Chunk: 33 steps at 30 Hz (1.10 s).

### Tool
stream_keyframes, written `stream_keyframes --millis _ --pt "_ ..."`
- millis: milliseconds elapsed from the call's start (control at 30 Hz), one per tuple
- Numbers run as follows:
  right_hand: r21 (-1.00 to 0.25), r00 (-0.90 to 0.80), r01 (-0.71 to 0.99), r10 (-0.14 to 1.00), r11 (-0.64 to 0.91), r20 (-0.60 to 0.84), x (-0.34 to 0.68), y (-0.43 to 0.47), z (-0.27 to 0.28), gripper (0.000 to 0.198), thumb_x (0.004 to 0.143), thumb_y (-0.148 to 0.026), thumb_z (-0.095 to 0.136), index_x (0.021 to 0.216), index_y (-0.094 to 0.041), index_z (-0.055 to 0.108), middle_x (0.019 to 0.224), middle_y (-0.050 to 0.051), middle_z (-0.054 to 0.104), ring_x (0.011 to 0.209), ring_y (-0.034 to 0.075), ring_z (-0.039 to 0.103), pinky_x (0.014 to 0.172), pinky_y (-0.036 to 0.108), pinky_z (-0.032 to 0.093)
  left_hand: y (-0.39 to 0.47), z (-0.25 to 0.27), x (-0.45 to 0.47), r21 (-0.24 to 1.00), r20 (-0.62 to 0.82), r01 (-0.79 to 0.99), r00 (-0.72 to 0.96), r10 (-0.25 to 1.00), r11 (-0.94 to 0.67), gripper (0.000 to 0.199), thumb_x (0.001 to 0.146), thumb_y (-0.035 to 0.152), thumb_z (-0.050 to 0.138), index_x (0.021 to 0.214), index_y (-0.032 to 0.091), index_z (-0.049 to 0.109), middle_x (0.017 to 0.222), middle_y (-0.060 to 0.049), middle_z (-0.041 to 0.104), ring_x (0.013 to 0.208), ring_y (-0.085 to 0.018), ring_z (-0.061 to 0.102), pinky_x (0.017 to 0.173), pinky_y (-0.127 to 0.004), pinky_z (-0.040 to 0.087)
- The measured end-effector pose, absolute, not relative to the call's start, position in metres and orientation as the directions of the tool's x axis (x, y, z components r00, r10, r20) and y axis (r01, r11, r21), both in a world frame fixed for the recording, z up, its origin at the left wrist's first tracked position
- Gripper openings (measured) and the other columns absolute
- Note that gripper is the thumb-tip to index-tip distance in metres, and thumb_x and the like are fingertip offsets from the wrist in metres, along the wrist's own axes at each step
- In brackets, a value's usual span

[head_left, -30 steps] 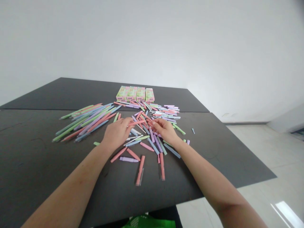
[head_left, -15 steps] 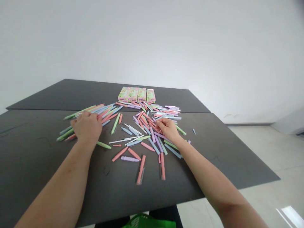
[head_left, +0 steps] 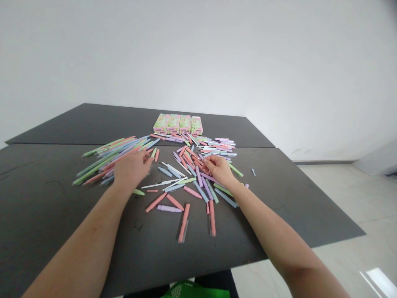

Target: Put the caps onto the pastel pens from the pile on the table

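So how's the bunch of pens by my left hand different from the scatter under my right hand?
The long pens beside the left hand are full length and lie nearly parallel in one fanned row. The pieces around the right hand are shorter and point every way, crossing one another, with thin white refills mixed in. Both share the same pastel pink, green, blue and purple, and both lie on the dark table.

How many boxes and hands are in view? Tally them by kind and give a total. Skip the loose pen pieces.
Boxes: 4
Hands: 2 (left hand, right hand)
Total: 6
Pen pieces: too many, overlapping, not counted.
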State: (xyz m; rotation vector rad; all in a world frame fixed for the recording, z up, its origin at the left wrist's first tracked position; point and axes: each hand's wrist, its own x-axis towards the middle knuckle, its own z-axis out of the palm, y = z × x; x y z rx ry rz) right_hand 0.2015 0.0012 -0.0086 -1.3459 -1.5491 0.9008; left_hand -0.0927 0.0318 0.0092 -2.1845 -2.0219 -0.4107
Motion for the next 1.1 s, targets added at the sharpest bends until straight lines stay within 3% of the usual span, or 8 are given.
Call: stream_keyframes --millis 167,333,433,567,667,767,867,1100 --pt "-0.930 -0.034 0.343 0.991 0.133 0.129 0.201 0.002 -0.009 0.018 0.083 -0.033 0.055 0.079 -0.017 0.062 0.062 0.000 0.063 0.052 0.011 0.054 0.051 0.023 0.042 0.033 0.006 -0.087 0.040 0.156 0.992 0.111 0.981 -0.119 0.036 0.085 0.043 0.047 0.104 0.019 0.067 0.099 -0.015 0.072 0.090 -0.031 0.067 0.069 -0.035 0.047" --pt "-0.899 -0.108 0.391 0.979 0.200 0.171 0.198 -0.003 -0.006 0.017 0.084 -0.030 0.056 0.082 -0.016 0.066 0.067 0.000 0.065 0.056 0.011 0.054 0.055 0.023 0.041 0.032 0.004 -0.089 0.003 0.155 0.997 0.080 0.985 -0.082 0.034 0.085 0.028 0.041 0.101 0.013 0.067 0.101 -0.021 0.069 0.093 -0.036 0.066 0.071 -0.040 0.049" --pt "-0.778 -0.296 0.496 0.917 0.386 0.266 0.192 -0.011 -0.004 0.012 0.081 -0.020 0.059 0.085 -0.017 0.070 0.078 0.002 0.069 0.068 0.013 0.059 0.066 0.025 0.045 0.031 0.003 -0.091 -0.020 0.173 0.999 0.031 0.985 -0.028 0.033 0.085 0.026 0.040 0.100 0.010 0.065 0.104 -0.024 0.067 0.093 -0.037 0.066 0.069 -0.041 0.050" --pt "-0.521 -0.519 0.590 0.784 0.617 0.341 0.183 -0.018 -0.008 0.018 0.079 -0.010 0.059 0.089 -0.018 0.073 0.088 0.006 0.070 0.086 0.018 0.062 0.085 0.031 0.046 0.029 0.004 -0.096 -0.036 0.186 0.999 0.015 0.983 -0.008 0.031 0.086 0.023 0.041 0.102 0.007 0.062 0.104 -0.024 0.065 0.092 -0.036 0.065 0.069 -0.042 0.050" --pt "-0.386 -0.570 0.642 0.749 0.663 0.338 0.181 -0.017 -0.014 0.018 0.081 -0.013 0.061 0.095 -0.017 0.072 0.092 0.009 0.069 0.093 0.021 0.061 0.090 0.034 0.045 0.027 0.005 -0.097 -0.037 0.204 0.999 0.014 0.979 -0.007 0.031 0.087 0.017 0.037 0.103 0.003 0.060 0.104 -0.026 0.063 0.092 -0.038 0.065 0.068 -0.043 0.050" --pt "-0.338 -0.560 0.682 0.760 0.649 0.329 0.180 -0.016 -0.017 0.016 0.082 -0.018 0.063 0.096 -0.016 0.070 0.094 0.010 0.068 0.095 0.022 0.060 0.092 0.036 0.044 0.026 0.006 -0.092 -0.036 0.232 0.999 0.012 0.973 -0.004 0.033 0.088 0.017 0.035 0.107 0.004 0.058 0.107 -0.026 0.061 0.091 -0.039 0.065 0.065 -0.042 0.050" --pt "-0.307 -0.552 0.712 0.774 0.631 0.310 0.178 -0.017 -0.016 0.012 0.082 -0.019 0.065 0.093 -0.017 0.069 0.092 0.009 0.067 0.095 0.022 0.059 0.092 0.036 0.043 0.026 0.006 -0.079 0.039 0.296 0.997 0.049 0.954 -0.063 0.029 0.090 0.024 0.037 0.104 0.012 0.059 0.108 -0.019 0.062 0.093 -0.034 0.065 0.069 -0.040 0.050" --pt "-0.279 -0.542 0.742 0.791 0.609 0.284 0.179 -0.018 -0.012 0.004 0.083 -0.017 0.062 0.087 -0.016 0.064 0.089 0.008 0.064 0.094 0.022 0.057 0.090 0.036 0.042 0.020 0.001 -0.049 0.356 0.445 0.795 0.318 0.837 -0.491 0.026 0.091 0.029 0.041 0.097 0.018 0.063 0.098 -0.008 0.067 0.104 -0.023 0.062 0.091 -0.033 0.047"
